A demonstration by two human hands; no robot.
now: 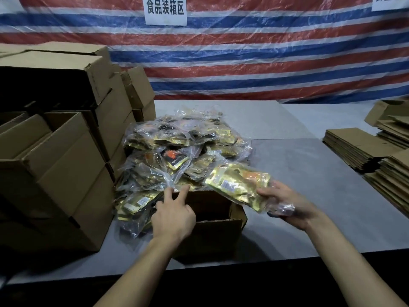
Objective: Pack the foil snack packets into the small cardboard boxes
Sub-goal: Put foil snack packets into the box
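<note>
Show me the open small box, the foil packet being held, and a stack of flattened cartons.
open small box (212, 238): head view, front wall.
held foil packet (239, 185): head view, middle of gold face.
flattened carton stack (358, 142): head view, top sheet.

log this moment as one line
right hand holds gold foil snack packet; left hand at open brown cardboard box; packet not boxed

Bare forearms reaching forward from the lower edge, left hand (174, 216) palm down, index and middle fingers straight and spread, right hand (285, 204) turned inward, thumb on top, fingers curled beneath a foil packet (238, 183), gripping one end
</note>
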